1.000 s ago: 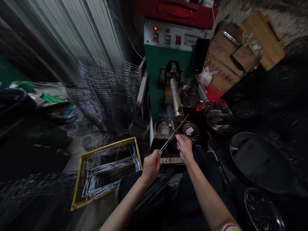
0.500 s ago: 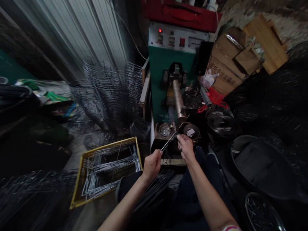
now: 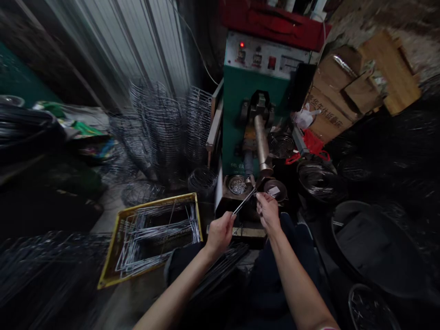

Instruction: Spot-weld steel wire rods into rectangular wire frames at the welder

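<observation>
My left hand is closed round the near end of a thin metal wire rod, which slants up and to the right. The rod's far end reaches the lower jaws of a green machine with a thick metal arm. Beside that far end is my right hand, its fingers pinched together; what they hold is too small to make out. Left of the jaws sits a round dish of small shiny metal pieces. A dark bowl with a pale scrap inside stands to the right.
A yellow crate of bent wire frames lies at my left. Behind it rise stacks of wire rings. Cardboard boxes lean at the back right, with a red plastic bag below. A large black tub stands at my right.
The rod's far end has drawn down to the machine's jaws, and its tip no longer shows above them. Both hands hold nearly the same pose. The view has shifted slightly left.
</observation>
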{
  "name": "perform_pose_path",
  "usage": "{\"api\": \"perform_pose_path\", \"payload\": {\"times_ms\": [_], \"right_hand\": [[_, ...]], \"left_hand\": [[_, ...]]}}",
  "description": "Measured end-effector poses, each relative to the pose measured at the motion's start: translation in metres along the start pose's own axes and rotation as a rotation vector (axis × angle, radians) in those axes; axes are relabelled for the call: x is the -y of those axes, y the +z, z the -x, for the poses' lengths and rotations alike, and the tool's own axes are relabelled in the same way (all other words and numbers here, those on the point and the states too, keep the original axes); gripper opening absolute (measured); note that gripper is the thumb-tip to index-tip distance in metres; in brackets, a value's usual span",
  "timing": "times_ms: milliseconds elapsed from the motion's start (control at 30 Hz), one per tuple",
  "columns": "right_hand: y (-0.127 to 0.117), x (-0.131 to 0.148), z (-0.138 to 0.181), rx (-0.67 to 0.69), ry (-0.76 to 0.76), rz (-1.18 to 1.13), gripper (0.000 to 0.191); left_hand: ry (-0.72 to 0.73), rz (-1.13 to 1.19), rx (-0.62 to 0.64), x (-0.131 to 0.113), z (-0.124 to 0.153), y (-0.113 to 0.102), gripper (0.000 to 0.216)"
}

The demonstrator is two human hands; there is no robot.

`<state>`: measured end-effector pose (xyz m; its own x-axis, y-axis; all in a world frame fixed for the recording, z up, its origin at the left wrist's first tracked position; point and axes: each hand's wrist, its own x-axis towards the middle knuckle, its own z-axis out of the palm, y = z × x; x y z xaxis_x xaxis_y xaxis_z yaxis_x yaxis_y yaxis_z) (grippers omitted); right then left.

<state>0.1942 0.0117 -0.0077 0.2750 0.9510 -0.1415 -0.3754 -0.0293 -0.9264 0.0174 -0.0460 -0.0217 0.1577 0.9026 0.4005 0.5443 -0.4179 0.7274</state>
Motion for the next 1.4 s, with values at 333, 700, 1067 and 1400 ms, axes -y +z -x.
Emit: {"api": "perform_pose_path", "payload": {"times_ms": [333, 700, 1067, 1400], "right_hand": [[0.003, 0.001, 0.003, -0.017, 0.02, 0.01, 0.03], [-0.006, 0.008, 0.002, -0.066, -0.05, 0.084, 0.034], [-0.009, 0.013, -0.019, -0.073, -0.064, 0.003, 0.039], [-0.013, 0.008, -0.027, -0.009, -0.08, 0.026, 0.035]], "left_hand": [[0.011, -0.006, 0.025, -0.002, -0.004, -0.006, 0.024], [-0.007, 0.108, 0.073, 0.009, -0.019, -0.003, 0.031], [0.08, 0.061, 0.062, 0.011, -0.045, 0.004, 0.028], [0.07, 0.002, 0.063, 0.008, -0.045, 0.005, 0.03]]}}
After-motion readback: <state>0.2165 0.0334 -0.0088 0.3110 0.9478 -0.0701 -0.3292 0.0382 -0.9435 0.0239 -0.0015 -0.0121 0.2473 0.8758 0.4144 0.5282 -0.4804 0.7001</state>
